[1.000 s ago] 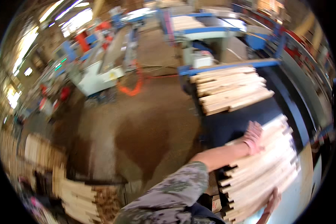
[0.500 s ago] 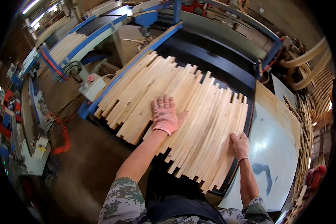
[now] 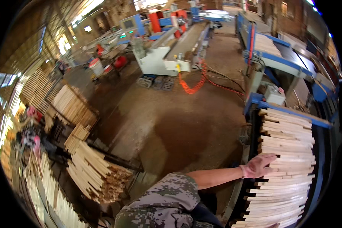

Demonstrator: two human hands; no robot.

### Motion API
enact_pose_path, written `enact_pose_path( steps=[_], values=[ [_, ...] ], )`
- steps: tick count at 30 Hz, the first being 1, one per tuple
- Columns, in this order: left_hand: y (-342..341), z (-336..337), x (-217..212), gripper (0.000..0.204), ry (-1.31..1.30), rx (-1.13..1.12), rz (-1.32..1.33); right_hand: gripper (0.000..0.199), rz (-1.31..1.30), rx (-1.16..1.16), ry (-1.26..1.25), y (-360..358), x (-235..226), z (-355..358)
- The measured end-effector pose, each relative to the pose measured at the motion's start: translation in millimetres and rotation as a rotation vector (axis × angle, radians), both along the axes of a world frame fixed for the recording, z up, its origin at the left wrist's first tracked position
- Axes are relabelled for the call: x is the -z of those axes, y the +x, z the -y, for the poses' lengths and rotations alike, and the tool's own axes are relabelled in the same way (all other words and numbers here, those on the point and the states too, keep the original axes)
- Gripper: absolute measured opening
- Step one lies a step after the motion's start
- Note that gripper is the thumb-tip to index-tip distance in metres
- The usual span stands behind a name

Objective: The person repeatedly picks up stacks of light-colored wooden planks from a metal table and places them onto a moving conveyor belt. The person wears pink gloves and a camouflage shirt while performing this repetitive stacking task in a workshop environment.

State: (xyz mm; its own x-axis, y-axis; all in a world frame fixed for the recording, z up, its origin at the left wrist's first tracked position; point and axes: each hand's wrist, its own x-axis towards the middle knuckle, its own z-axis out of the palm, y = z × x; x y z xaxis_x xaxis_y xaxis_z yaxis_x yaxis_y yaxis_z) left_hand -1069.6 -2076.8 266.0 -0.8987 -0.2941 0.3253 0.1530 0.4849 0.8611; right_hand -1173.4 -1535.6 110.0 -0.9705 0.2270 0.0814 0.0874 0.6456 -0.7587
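Observation:
Pale wooden strips (image 3: 288,150) lie side by side with uneven ends on the black bed of a blue-framed machine, at my right. My left hand (image 3: 257,166), in a pinkish work glove, reaches across to them. It rests on the strips near their closer ends, fingers stretched out and gripping nothing. Of my right hand (image 3: 274,225) only a small sliver seems to show at the bottom edge, by the nearest strips; its fingers are hidden.
Bundled wooden strips (image 3: 98,176) stand on a rack at the lower left, with another stack (image 3: 74,104) behind. A person (image 3: 36,140) is at the far left. Ahead are a long machine (image 3: 155,60), a coiled orange hose (image 3: 192,89) and a control box (image 3: 274,95).
My view has swung left, bringing the floor and the stacks into sight. My left hand stays on the strips; my right hand, earlier at their right edge, has almost left the picture.

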Motion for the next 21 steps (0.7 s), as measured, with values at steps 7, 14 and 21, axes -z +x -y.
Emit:
enact_pose_path(
  steps=[7,14,21],
  values=[
    [241,35,155,0.066,0.151,-0.458,0.566,0.067,-0.169,-0.18,0.445,6,7,14],
    [428,-12,255,0.064,0.545,-0.612,1.321,0.076,-0.281,-0.071,-0.003,90,-43,65],
    [536,-9,257,0.067,0.72,-0.726,1.399,0.082,-0.246,-0.264,-0.113,106,-17,69]
  ],
)
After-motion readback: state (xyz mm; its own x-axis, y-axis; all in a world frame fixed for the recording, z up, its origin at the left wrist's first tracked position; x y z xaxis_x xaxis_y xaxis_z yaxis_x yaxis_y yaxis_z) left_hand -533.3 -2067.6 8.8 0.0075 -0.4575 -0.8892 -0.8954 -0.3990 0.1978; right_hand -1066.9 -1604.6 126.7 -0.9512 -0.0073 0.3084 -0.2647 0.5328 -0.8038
